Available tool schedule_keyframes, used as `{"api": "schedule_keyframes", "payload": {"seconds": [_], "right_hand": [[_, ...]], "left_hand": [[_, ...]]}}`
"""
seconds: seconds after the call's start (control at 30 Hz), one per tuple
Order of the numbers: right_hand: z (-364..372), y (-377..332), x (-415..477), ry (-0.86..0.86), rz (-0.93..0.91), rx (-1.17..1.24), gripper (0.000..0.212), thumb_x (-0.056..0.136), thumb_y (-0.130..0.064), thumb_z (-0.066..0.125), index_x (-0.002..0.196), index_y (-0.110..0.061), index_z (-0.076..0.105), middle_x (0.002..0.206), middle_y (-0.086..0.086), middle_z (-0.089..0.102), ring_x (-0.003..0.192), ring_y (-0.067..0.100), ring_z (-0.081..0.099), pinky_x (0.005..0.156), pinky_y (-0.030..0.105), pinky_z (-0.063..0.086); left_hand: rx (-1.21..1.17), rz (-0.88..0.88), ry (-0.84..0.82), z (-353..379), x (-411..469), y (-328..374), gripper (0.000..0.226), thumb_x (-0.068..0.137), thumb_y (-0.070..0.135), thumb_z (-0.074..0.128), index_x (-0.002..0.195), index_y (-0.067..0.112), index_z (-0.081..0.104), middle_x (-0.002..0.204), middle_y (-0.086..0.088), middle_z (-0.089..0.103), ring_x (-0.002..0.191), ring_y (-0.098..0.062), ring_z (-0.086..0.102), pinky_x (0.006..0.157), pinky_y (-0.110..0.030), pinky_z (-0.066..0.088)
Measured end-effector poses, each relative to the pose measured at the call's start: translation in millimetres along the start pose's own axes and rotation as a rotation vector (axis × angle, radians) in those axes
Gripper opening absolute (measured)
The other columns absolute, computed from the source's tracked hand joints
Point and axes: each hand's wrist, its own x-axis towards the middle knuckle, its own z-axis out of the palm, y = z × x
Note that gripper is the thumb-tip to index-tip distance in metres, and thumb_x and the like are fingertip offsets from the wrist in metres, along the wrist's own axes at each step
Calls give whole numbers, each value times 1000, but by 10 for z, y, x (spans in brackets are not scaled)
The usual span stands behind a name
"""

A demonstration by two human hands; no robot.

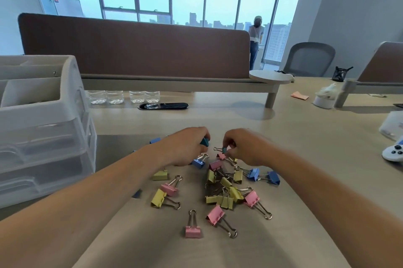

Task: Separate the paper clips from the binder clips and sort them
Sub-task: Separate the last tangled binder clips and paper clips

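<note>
A loose pile of binder clips, pink, yellow and blue, lies on the beige desk in front of me. My left hand curls round a teal binder clip at the pile's far edge. My right hand pinches a small teal binder clip by its body, its wire handle pointing left. A pink clip lies alone nearest to me. A blue clip sits beyond my left wrist. No paper clips are plainly visible.
A white drawer organiser stands at the left. Clear water bottles line the back under a brown divider. A white game controller lies at the right edge. A person stands by the far window.
</note>
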Motion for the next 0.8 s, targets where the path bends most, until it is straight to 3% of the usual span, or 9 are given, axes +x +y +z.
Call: {"api": "schedule_keyframes", "payload": {"seconds": [0.13, 0.43, 0.53, 0.8], "right_hand": [[-180, -164, -51, 23, -76, 93, 22, 89, -27, 70, 107, -15, 64, 95, -5, 53, 81, 9, 47, 65, 17, 38], [-676, -927, 37, 63, -222, 97, 17, 88, -28, 71, 100, -17, 66, 94, -5, 59, 88, 12, 56, 78, 24, 48], [-869, -1260, 115, 68, -277, 117, 13, 87, -29, 71, 95, -20, 66, 89, -6, 61, 78, 9, 56, 67, 22, 45], [-1111, -2247, 570, 127, -431, 187, 12, 86, -24, 73, 91, -14, 71, 77, -10, 57, 66, 6, 51, 56, 19, 37]], "left_hand": [[3, -8, 90, -203, -161, 34, 28, 96, 24, 58, 123, 19, 53, 124, 0, 59, 108, -16, 55, 86, -23, 42], [65, -91, 288, -933, -676, -65, 26, 91, 30, 66, 115, 21, 61, 111, 2, 63, 94, -15, 57, 78, -27, 45], [110, -114, 373, -1241, -845, -194, 23, 90, 30, 67, 111, 21, 62, 104, 3, 63, 91, -15, 56, 74, -26, 41], [125, -237, 514, -2004, -1293, -751, 15, 89, 22, 68, 103, 17, 65, 95, 2, 65, 85, -12, 60, 74, -28, 49]]}}
